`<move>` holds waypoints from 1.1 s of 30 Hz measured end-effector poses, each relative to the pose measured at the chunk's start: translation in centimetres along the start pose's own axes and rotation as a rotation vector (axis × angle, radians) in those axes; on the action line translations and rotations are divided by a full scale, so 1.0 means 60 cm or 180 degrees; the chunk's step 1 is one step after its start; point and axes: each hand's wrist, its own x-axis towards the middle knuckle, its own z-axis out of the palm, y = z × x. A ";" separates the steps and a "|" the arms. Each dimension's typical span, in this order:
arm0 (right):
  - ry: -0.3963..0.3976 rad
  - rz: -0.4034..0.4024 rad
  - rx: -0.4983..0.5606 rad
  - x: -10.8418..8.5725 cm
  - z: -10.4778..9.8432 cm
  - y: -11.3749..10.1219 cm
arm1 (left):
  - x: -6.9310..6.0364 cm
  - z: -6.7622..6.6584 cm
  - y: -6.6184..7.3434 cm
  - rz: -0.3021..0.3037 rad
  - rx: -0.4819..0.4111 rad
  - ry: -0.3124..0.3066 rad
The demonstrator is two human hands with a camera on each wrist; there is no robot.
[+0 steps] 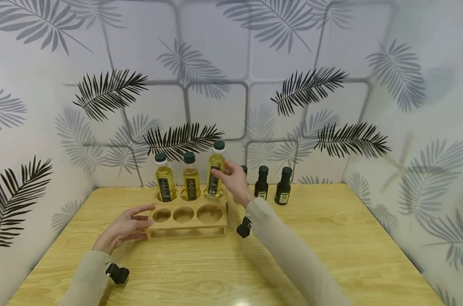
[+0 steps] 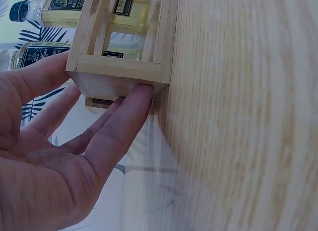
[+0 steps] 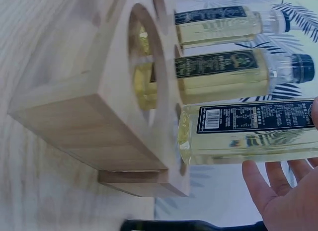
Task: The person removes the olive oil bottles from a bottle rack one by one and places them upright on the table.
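Note:
My right hand (image 1: 237,180) grips a clear bottle of yellow oil (image 3: 238,134) with a black label and dark green cap. Its base is at the back right hole of a wooden bottle rack (image 1: 164,226); how far it is in, I cannot tell. Two similar bottles, the left one (image 1: 164,182) and the middle one (image 1: 191,182), stand in the back row. Three front holes hold nothing. At the rack's left end, my left hand (image 1: 126,227) rests its spread fingers (image 2: 119,121) against the end panel and top edge.
Dark bottles with green caps stand right of the rack: one (image 1: 261,185), another (image 1: 283,187), and a third partly hidden behind my right hand. Behind the wooden table (image 1: 323,255) is a leaf-patterned backdrop (image 1: 231,51).

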 end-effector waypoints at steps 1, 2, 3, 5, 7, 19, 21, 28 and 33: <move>0.0020 -0.0033 -0.0017 -0.001 -0.001 -0.003 | -0.001 -0.001 0.000 0.0004 0.0005 -0.0002; 0.0040 -0.0061 -0.0033 -0.002 -0.003 -0.007 | -0.002 -0.001 -0.001 0.0008 0.0005 -0.0004; 0.0061 -0.0065 -0.0061 -0.004 -0.005 -0.009 | -0.002 -0.001 -0.001 0.0012 0.0005 -0.0006; 0.0077 -0.0059 -0.0107 -0.007 -0.012 -0.014 | -0.003 -0.001 -0.001 0.0019 -0.0001 -0.0012; 0.0044 -0.0059 -0.0130 -0.011 -0.018 -0.018 | -0.004 0.000 -0.002 0.0010 -0.0011 -0.0021; -0.0108 -0.0121 -0.0256 -0.032 -0.060 -0.031 | 0.000 -0.003 -0.005 0.0039 -0.0019 -0.0015; -0.0095 -0.0101 -0.0326 -0.036 -0.067 -0.029 | 0.000 -0.002 -0.005 0.0066 -0.0001 -0.0029; -0.0114 -0.0071 -0.0401 -0.042 -0.089 -0.022 | -0.001 -0.004 -0.005 0.0021 -0.0008 -0.0012; -0.0101 -0.0092 -0.0475 -0.047 -0.107 -0.016 | -0.001 -0.002 -0.003 0.0012 -0.0021 -0.0003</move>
